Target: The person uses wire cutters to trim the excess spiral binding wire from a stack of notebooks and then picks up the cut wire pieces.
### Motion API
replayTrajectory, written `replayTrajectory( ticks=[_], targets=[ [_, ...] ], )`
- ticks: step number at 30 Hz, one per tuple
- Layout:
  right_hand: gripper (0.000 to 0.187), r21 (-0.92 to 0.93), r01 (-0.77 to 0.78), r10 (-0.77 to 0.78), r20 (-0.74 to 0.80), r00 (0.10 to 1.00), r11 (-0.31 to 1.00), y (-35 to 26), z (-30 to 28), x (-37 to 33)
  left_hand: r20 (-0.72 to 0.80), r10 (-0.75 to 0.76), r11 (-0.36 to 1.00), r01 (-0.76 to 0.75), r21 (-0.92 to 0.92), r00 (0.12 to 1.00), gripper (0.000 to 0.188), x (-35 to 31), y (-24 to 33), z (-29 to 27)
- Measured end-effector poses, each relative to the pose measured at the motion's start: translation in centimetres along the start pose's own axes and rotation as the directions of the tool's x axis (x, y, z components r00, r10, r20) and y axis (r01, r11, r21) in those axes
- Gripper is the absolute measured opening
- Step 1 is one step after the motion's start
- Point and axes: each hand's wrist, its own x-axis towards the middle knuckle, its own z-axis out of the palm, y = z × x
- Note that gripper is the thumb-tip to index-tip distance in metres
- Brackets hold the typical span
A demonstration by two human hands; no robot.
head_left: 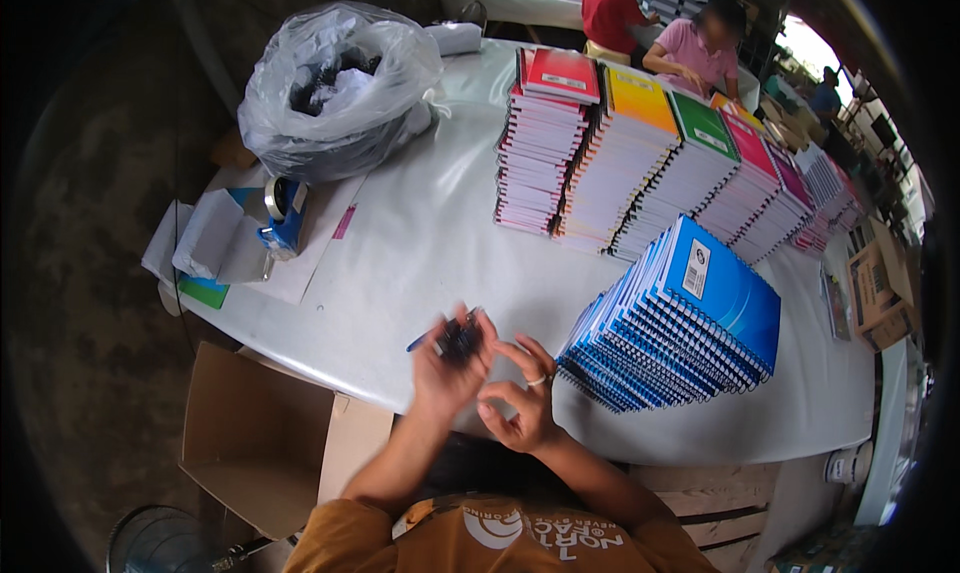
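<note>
My left hand [447, 369] is raised over the near edge of the table, palm up and smeared by motion. Its fingers curl round a small dark object [459, 339], too blurred to name, with a thin blue tip poking out on the left. Close beside it, my right hand [525, 405] wears a ring. Its fingers are bent and apart, with nothing visible between them, and its fingertips come near the left fingers. To the right of my hands stands a tall stack of blue spiral notebooks [690, 303].
Stacks of red [545, 138], yellow [625, 153] and green notebooks [690, 168] line the far right. A plastic-lined bin [340, 93] and a blue tape dispenser [285, 216] stand left. An open carton [255, 428] sits below the edge. Two people work beyond.
</note>
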Motion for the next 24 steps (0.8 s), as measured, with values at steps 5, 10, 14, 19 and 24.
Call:
replayTrajectory(
  ticks=[5, 10, 14, 19, 24],
  targets=[
    [0.007, 0.165, 0.099, -0.125, 0.156, 0.980, 0.981, -0.9, -1.8, 0.1, 0.469, 0.304, 0.847, -0.461, 0.265, 0.829, 0.073, 8.9, 8.9, 20.9],
    [0.014, 0.464, 0.107, -0.275, 0.310, 0.910, 0.879, -3.6, -4.7, 0.7, 0.416, 0.252, 0.582, -0.480, 0.656, 0.874, 0.098, 11.0, 10.0, 25.0],
    [0.022, 0.926, -0.177, -0.438, 0.319, 0.841, 0.335, -6.0, -9.2, 0.3, 0.352, 0.196, 0.057, -0.369, 0.928, 0.915, 0.076, 7.2, 7.5, 13.8],
    [0.020, 0.963, -0.262, -0.689, 0.234, 0.686, 0.067, -7.8, -12.4, 0.9, 0.423, 0.149, -0.948, 0.007, 0.319, 0.894, 0.067, 0.9, 3.4, 1.0],
    [0.019, 0.920, -0.380, -0.567, 0.364, 0.739, 0.095, -9.4, -12.6, -0.4, 0.500, 0.255, -0.962, 0.267, 0.050, 0.827, 0.064, -2.5, 2.0, -5.5]
  ],
)
